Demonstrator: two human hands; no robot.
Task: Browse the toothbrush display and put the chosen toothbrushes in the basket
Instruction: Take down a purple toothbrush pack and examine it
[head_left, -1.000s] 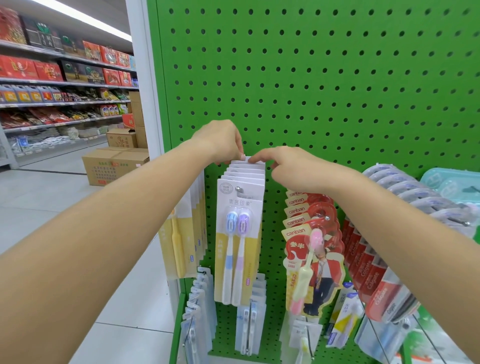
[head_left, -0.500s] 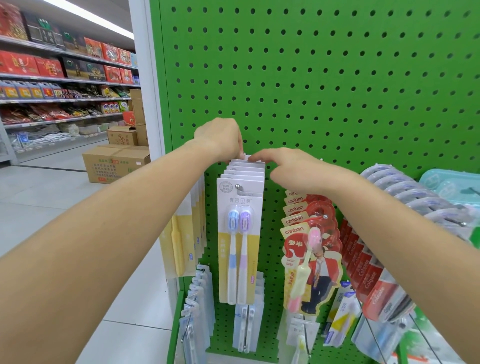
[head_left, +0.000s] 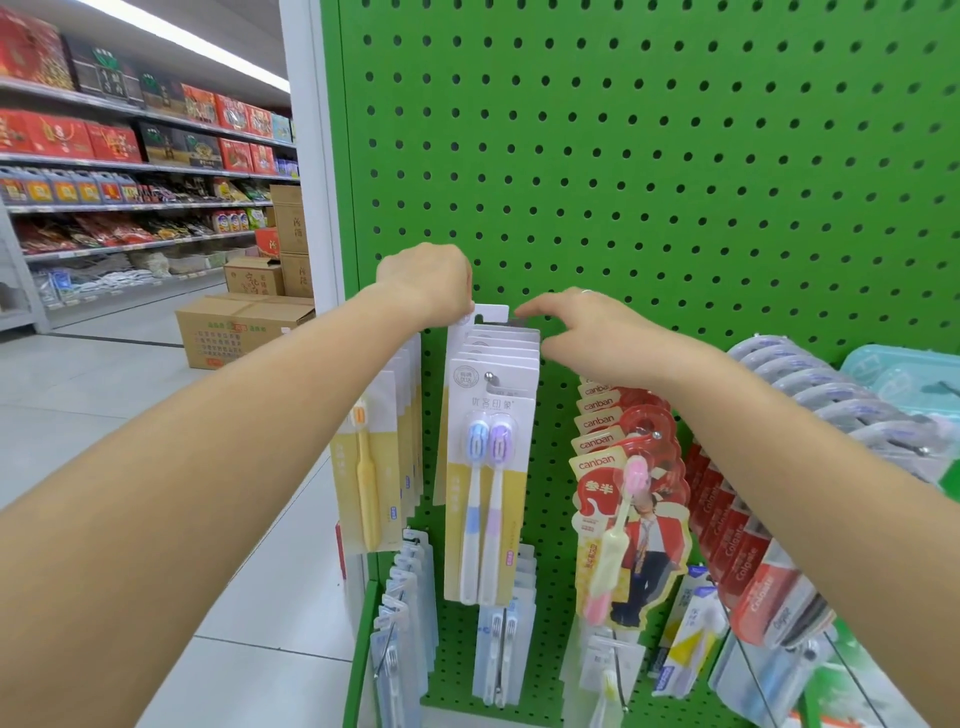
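Left hand (head_left: 426, 283) has lifted rear toothbrush pack (head_left: 485, 313), pinching it; right hand (head_left: 582, 332) fingers relaxed.

"canban" tops the red toothbrush cards (head_left: 613, 452); "Colgate" runs along the red toothpaste boxes (head_left: 748, 571).

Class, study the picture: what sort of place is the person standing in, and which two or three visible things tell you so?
Most likely a supermarket or grocery shop. A green pegboard carries packaged toothbrushes on hooks, long shelves opposite hold boxed and bagged goods, and cardboard cartons sit on the aisle floor.
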